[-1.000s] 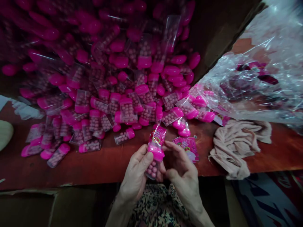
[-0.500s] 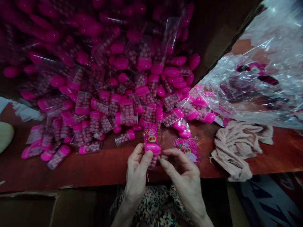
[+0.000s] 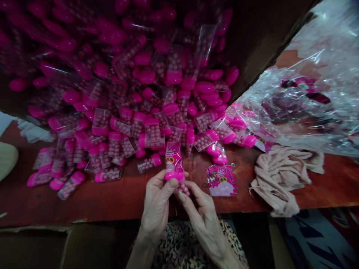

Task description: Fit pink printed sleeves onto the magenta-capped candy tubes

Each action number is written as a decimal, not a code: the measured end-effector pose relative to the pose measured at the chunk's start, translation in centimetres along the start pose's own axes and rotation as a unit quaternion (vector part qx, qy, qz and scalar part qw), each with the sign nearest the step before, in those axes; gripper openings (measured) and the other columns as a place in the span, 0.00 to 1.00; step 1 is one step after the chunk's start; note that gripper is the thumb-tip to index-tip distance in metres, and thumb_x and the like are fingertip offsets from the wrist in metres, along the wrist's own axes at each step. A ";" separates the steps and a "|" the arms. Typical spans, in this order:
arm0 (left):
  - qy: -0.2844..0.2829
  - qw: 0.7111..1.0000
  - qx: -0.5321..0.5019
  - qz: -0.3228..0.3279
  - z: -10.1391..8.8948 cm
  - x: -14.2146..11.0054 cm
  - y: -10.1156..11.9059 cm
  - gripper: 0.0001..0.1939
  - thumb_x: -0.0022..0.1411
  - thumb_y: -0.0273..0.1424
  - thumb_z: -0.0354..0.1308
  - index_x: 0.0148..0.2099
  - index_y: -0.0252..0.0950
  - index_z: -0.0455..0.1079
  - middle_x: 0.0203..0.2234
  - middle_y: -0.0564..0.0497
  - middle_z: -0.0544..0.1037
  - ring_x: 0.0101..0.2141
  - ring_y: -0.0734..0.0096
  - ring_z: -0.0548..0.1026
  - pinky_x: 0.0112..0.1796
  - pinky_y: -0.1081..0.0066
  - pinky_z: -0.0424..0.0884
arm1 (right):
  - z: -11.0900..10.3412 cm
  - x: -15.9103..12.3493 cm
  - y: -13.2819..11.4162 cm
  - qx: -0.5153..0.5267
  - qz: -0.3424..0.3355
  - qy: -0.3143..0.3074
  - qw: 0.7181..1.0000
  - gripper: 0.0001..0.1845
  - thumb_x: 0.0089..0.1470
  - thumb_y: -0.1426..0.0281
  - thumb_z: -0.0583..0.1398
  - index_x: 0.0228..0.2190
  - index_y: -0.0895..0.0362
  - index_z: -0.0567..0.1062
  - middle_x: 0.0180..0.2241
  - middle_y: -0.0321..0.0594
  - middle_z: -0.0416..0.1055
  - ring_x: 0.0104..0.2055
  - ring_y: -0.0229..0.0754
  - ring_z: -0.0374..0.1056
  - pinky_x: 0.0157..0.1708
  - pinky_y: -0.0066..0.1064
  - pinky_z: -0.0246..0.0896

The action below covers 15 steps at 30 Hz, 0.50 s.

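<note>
1. Table [image 3: 117,203]: reddish, unmoved beneath the work.
2. Pile [image 3: 153,132]: pink-capped jars of beads spill from a box [image 3: 260,52] onto the table; nothing in it has visibly shifted.
3. Plastic [image 3: 314,129]: crumpled clear film at the right, as before.
4. Cloth [image 3: 280,173]: bunched below the plastic, unchanged.
5. Left hand [image 3: 157,201]: thumb and fingers clamped on the jar at its cap, as half a second ago.
6. Right hand [image 3: 202,209]: the main change. Its fingertips were just beside the jar; now thumb and fingers pinch its bead-filled end. I judge that the jar is now steadied from both sides.
7. Spare sleeves [image 3: 223,183]: flat on the table, untouched; the right hand has come away from them, leaving them in fuller view.
8. Jar [image 3: 183,188]: between both hands over the table's near edge, tilted, cap [image 3: 174,175] uppermost.
9. Sleeve [image 3: 173,155]: printed pink film jutting beyond the cap; how far it wraps the jar I cannot tell.
</note>
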<state>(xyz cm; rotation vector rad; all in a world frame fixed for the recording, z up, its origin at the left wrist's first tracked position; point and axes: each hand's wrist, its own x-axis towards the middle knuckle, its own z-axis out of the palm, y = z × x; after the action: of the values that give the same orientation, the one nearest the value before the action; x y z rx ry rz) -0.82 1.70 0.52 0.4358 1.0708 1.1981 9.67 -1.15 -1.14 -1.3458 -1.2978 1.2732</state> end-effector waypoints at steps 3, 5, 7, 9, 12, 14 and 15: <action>0.012 1.000 -0.004 -0.016 0.0 -0.1 0.0 0.09 0.50 0.33 0.64 0.33 0.33 0.77 0.27 0.46 0.80 0.28 0.66 0.75 0.33 0.68 0.71 | 0.2 -0.2 -0.3 -0.013 -0.027 0.002 1.000 0.10 0.57 0.69 0.55 0.41 0.55 0.71 0.35 0.38 0.73 0.34 0.37 0.71 0.36 0.25 0.66; 0.008 1.000 -0.014 -0.011 0.1 -0.3 -0.1 0.09 0.51 0.33 0.64 0.33 0.34 0.77 0.28 0.46 0.80 0.29 0.66 0.76 0.33 0.67 0.71 | 0.3 -0.2 -0.3 -0.013 -0.026 0.005 1.000 0.09 0.58 0.69 0.54 0.40 0.56 0.71 0.34 0.37 0.73 0.34 0.37 0.71 0.36 0.25 0.66; 0.003 1.000 -0.023 -0.005 0.2 -0.5 -0.2 0.08 0.51 0.33 0.63 0.34 0.35 0.77 0.29 0.46 0.80 0.31 0.66 0.76 0.36 0.67 0.71 | 0.3 -0.2 -0.2 -0.009 -0.019 0.011 1.000 0.09 0.58 0.68 0.54 0.39 0.56 0.71 0.33 0.37 0.72 0.33 0.37 0.70 0.35 0.25 0.66; 0.007 0.999 -0.044 0.001 0.3 -0.5 -0.4 0.11 0.53 0.37 0.61 0.34 0.35 0.77 0.29 0.46 0.80 0.33 0.64 0.76 0.38 0.67 0.70 | 0.3 -0.2 -0.1 -0.004 -0.002 0.006 1.000 0.09 0.58 0.67 0.54 0.37 0.56 0.71 0.31 0.36 0.72 0.32 0.36 0.69 0.34 0.25 0.65; 0.032 0.998 -0.062 -0.004 0.2 -0.4 -0.5 0.19 0.54 0.45 0.57 0.31 0.34 0.78 0.26 0.45 0.80 0.34 0.61 0.77 0.39 0.64 0.70 | 0.1 -0.2 0.1 0.003 0.030 -0.007 1.000 0.09 0.58 0.66 0.54 0.35 0.57 0.71 0.29 0.35 0.71 0.31 0.36 0.67 0.32 0.24 0.63; 0.048 0.998 -0.048 -0.010 0.1 -0.2 -0.6 0.19 0.55 0.45 0.57 0.30 0.33 0.78 0.25 0.45 0.80 0.33 0.61 0.77 0.39 0.64 0.70 | 0.1 -0.2 0.2 0.008 0.038 -0.011 0.999 0.09 0.57 0.66 0.54 0.36 0.57 0.71 0.30 0.35 0.71 0.31 0.35 0.67 0.32 0.24 0.63; 0.051 0.998 -0.037 -0.009 0.0 -0.2 -0.7 0.18 0.55 0.43 0.58 0.30 0.33 0.78 0.25 0.45 0.80 0.32 0.62 0.77 0.39 0.64 0.70 | 0.2 -0.3 0.3 0.010 0.036 -0.008 0.999 0.09 0.57 0.66 0.55 0.36 0.57 0.71 0.30 0.35 0.71 0.31 0.35 0.67 0.33 0.23 0.63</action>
<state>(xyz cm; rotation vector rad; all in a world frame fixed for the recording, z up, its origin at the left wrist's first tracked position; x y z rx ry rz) -0.42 1.29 0.11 0.3091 1.1114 1.2499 9.57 -1.46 -1.43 -1.3811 -1.2542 1.3458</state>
